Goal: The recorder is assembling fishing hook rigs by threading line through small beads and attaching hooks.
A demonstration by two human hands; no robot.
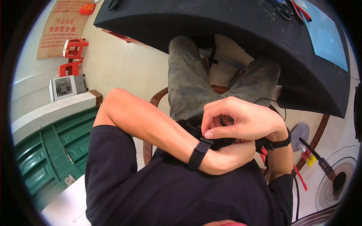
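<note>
Across my lap, my left hand (235,155) lies in front of my belly, its fingers mostly hidden behind my right wrist. A black fabric wrist strap (197,155) with a small buckle goes round my left wrist. My right hand (245,118) reaches over from the right, thumb and forefinger closed at the buckle end of that strap. The other fingers of the right hand are curled. A second black wrist strap (279,144) sits round my right wrist, near a thin black cable (277,101).
Ahead is a black-covered table (226,19) bearing scissors (283,11), a red-handled tool (301,10) and a blue sheet (326,35). Red stools (71,49) and a grey-white appliance (67,87) stand left, above a green panel (56,150). A fan (337,182) stands right.
</note>
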